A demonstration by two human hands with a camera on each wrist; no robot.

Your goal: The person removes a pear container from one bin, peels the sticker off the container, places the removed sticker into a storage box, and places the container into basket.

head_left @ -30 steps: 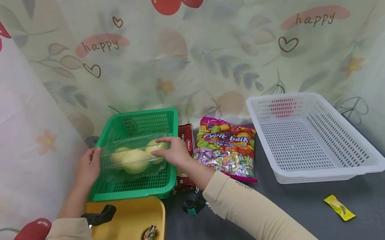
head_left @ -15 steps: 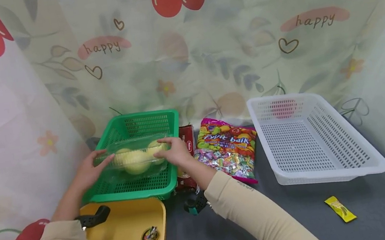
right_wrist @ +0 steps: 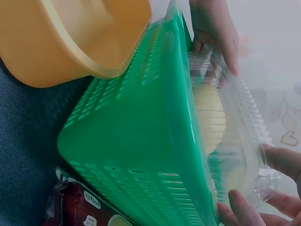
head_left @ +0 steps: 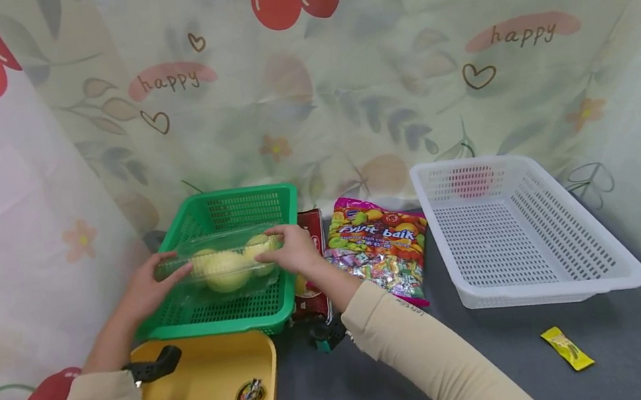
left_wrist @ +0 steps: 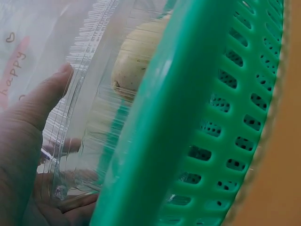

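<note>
A clear plastic clamshell box point(head_left: 187, 292) with pale yellow round fruits point(head_left: 227, 273) inside sits tilted in the mouth of a green slotted basket point(head_left: 215, 326). My left hand point(head_left: 146, 287) grips the box's left end, its thumb along the ridged upper edge and its fingers around the end. At the opposite end, my right hand point(head_left: 297, 254) pinches the box between thumb and fingers. In the left wrist view, the basket rim point(left_wrist: 160, 89) covers part of the box and of one fruit point(left_wrist: 134, 56). The right wrist view shows both hands on the box point(right_wrist: 242, 136).
Before the basket lies a yellow tray point(head_left: 200, 391) with a small round patterned item point(head_left: 251, 398). A dark red packet point(head_left: 318, 301) and a colourful candy bag point(head_left: 378, 246) lie right of it. Further right are a white basket point(head_left: 496, 244) and a small yellow packet point(head_left: 567, 348).
My left hand has shifted its grip on the box's left end: its thumb now reaches further right over the edge. The right hand and the box stay nearly in place.
</note>
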